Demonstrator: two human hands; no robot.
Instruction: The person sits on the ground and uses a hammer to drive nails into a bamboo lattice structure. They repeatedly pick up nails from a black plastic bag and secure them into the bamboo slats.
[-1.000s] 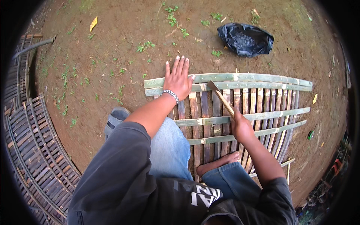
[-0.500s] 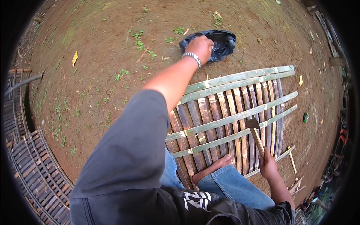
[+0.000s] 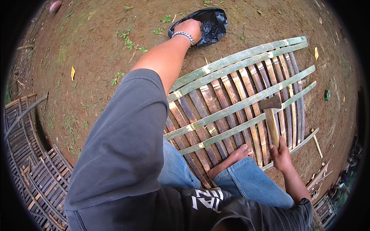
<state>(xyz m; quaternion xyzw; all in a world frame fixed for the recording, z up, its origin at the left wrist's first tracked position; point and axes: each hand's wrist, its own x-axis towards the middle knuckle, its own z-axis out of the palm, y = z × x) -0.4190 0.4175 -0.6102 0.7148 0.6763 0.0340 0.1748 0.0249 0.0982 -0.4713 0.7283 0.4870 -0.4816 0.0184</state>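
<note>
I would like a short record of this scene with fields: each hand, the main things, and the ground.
left hand: reaching into the black bag, fingers hidden
right hand: gripping the hammer by its wooden handle
hammer head: resting on the bamboo panel
foot: bare, on the panel's near edge
ground: brown dirt with sparse weeds
left side: more slatted panels

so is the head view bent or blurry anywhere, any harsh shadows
Head view: strong fisheye bend, so the bamboo panel's slats curve and a black rim rings the picture; light is soft and even, no hard shadows or glare; left hand and hammer look sharp.
</note>
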